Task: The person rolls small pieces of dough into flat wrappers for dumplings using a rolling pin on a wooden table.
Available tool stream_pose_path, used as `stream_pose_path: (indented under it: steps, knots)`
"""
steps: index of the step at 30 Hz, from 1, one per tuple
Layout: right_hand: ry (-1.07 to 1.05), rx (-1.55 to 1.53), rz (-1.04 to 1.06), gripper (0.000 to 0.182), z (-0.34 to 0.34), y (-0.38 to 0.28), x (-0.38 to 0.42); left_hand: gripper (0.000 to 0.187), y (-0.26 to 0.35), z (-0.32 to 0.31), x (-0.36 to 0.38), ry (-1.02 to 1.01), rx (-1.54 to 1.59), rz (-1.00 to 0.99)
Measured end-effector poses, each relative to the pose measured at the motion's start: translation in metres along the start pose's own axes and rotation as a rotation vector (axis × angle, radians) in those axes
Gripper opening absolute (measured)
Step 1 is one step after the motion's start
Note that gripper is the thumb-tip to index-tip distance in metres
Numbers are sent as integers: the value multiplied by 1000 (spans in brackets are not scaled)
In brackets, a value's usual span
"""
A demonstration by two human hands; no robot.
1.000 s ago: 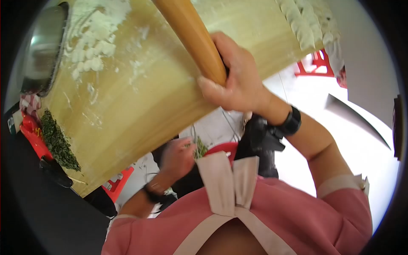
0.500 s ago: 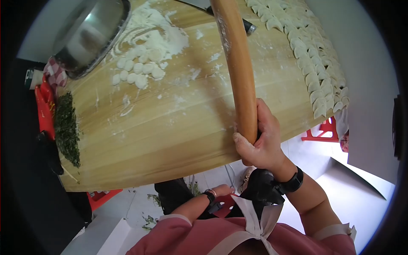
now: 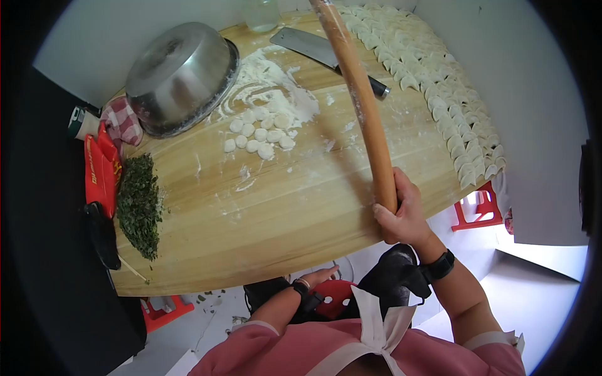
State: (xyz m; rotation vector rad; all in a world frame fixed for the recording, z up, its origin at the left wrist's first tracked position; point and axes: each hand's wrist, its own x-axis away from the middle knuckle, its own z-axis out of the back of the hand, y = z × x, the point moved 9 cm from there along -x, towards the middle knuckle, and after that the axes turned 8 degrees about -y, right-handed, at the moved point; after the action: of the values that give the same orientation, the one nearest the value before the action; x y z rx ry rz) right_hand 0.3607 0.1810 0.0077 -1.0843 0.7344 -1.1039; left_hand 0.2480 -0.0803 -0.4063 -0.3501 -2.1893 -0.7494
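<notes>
My right hand [image 3: 404, 213] is wrapped round the lower end of a long wooden rolling pin [image 3: 365, 103]. Dusted with flour, the pin slants up and away above the table. My left hand [image 3: 318, 276] is down below the table's front edge, just above a red stool [image 3: 332, 296], its fingers stretched out and nothing visible in them. Small round dough pieces [image 3: 260, 133] lie beside a heap of flour [image 3: 276, 78]. Behind the pin is a cleaver [image 3: 308, 45] with a black handle.
Rows of folded dumplings [image 3: 433, 81] line the right side of the wooden table [image 3: 251, 219]. An upturned steel basin [image 3: 179, 75] and a glass jar [image 3: 261, 14] stand at the back. Chopped greens [image 3: 139, 207], a red packet [image 3: 100, 172] and a checked cloth [image 3: 122, 119] are left.
The view has shifted, bringing the cleaver blade and jar into sight. My right hand still grips the rolling pin. My left hand stays below the table edge.
</notes>
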Motion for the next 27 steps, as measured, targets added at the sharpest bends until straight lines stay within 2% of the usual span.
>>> stream_pose_path:
  steps: [5, 8, 10, 11, 13, 14, 16, 17, 19, 21, 23, 25, 27]
  knots:
    - [9, -96, 26, 37, -3, 5, 0, 80, 0, 10, -14, 14, 26, -50]
    - [7, -87, 58, 34, -3, 5, 2, 81, 10, 3, 7, 16, 95, -3]
    - [35, -42, 79, 33, -2, 0, 3, 75, 18, 11, 8, 119, -111, -84]
    - [37, -50, 88, 33, -1, 0, 2, 75, 19, 14, 5, 130, -115, -81]
    - [53, 67, 110, 35, 0, 1, 2, 58, 45, 28, 10, 356, -557, -238]
    - [82, 51, 162, 39, 0, -2, 2, 58, 43, 22, 16, 360, -562, -233]
    - [87, 60, 159, 40, 0, -6, 6, 47, 93, -7, 88, 529, -802, -486]
    - [83, 75, 146, 41, -1, -8, 6, 47, 103, -15, 116, 535, -817, -480]
    - [101, 83, 172, 41, 0, -13, 9, 40, 128, -49, 181, 380, -801, -650]
    - [96, 92, 182, 41, -2, -14, 12, 35, 162, -83, 262, 331, -773, -556]
    - [92, 94, 167, 39, 0, -12, 10, 33, 193, -95, 326, 370, -888, -581]
    - [89, 75, 178, 39, -1, -8, 8, 33, 229, -86, 385, 527, -920, -839]
    - [84, 54, 182, 38, 0, -2, 7, 32, 261, -45, 432, 884, -886, -674]
